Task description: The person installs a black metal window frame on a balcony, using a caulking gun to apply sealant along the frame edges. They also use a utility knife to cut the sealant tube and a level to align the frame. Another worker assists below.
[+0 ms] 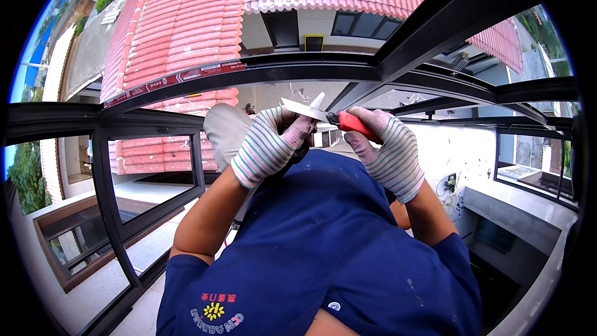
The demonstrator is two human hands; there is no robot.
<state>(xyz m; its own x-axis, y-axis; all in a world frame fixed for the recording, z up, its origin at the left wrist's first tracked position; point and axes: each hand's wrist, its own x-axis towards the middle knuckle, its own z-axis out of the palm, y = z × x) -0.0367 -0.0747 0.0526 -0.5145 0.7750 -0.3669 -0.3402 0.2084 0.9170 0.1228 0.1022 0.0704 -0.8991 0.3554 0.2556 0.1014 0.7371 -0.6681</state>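
Note:
Both my hands wear white work gloves with green and pink stripes. My right hand (390, 149) is closed round the red handle of a utility knife (359, 126). Its pale blade points left and crosses a white tapered tip (318, 99), which looks like a nozzle. My left hand (268, 146) is closed just below that tip, with its darkened fingertips close to the blade. Something dark shows under the left fingers, mostly hidden by the glove, so its kind is unclear.
A black metal window frame (273, 67) runs across in front, with a dark beam (435, 18) rising right. Red strip tape (177, 79) lies along the frame. An opened window sash (155, 177) stands left. Beyond are red tiled roofs (180, 18). A white ledge (522, 202) lies right.

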